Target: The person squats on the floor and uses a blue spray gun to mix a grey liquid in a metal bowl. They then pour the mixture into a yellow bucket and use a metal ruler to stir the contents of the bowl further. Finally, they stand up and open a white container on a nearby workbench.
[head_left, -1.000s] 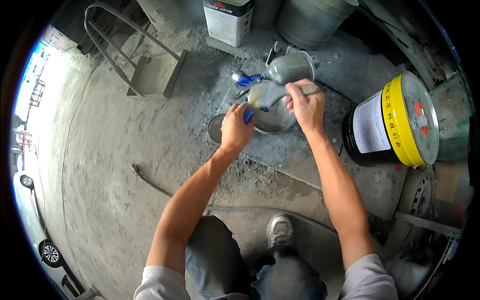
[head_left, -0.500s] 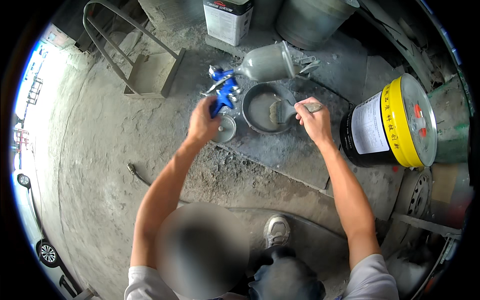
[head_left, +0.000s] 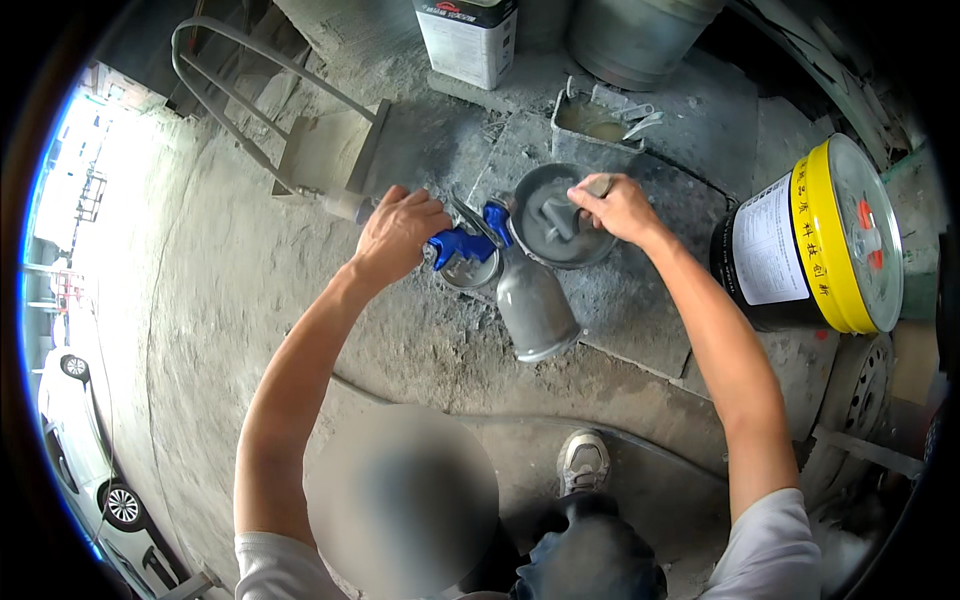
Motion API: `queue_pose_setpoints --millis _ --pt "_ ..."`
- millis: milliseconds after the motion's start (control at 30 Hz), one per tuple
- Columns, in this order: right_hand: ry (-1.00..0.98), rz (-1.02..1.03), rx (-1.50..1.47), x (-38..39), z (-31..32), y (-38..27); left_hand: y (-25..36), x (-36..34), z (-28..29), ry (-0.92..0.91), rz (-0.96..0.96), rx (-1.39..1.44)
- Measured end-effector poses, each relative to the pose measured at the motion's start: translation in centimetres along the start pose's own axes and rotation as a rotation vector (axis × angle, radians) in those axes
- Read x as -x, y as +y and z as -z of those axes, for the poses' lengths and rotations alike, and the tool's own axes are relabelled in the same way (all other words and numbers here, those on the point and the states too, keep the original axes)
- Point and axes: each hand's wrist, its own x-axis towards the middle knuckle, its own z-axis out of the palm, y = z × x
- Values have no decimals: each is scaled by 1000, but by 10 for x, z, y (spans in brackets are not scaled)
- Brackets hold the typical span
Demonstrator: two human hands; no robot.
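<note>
My left hand (head_left: 398, 232) grips the blue spray gun (head_left: 458, 245) by its handle end. The gun lies on its side in the air, with its grey cup (head_left: 535, 310) angled down toward me. A pale fitting (head_left: 342, 206) shows just left of that hand. My right hand (head_left: 618, 208) is closed on a paintbrush (head_left: 601, 184), its grey-coated head down inside a round dark pan (head_left: 590, 255) of grey liquid. A round lid (head_left: 465, 277) is partly hidden under the gun. Behind the pan stands a rectangular container (head_left: 590, 145) with murky liquid and tools.
A yellow-black drum (head_left: 820, 240) stands at the right beside a wheel rim (head_left: 865, 385). A pale can (head_left: 468, 45) and grey bucket (head_left: 630, 50) are behind. A metal tray with long handle (head_left: 330, 150) is upper left, a hose (head_left: 520, 425) near my shoe, a car (head_left: 75, 450) far left.
My left hand has moved left and swung the spray gun round, so its cup went from behind the pan to pointing down toward me. My right hand still works the brush in the pan.
</note>
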Motion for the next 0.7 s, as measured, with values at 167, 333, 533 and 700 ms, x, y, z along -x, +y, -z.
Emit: queue_pose_setpoints --millis 167,333,533,700 --pt "295 -85 -403 6 29 -44 10 -21 0 2 -183 -124" --pt "320 -152 -486 -6 -10 -66 28 -42 -5 26 -264 -165" --pt "273 -87 -546 1 -15 -47 20 -36 -7 70 -256 -185" --pt "448 90 -53 -3 15 -37 14 -32 -3 38 -267 -201"
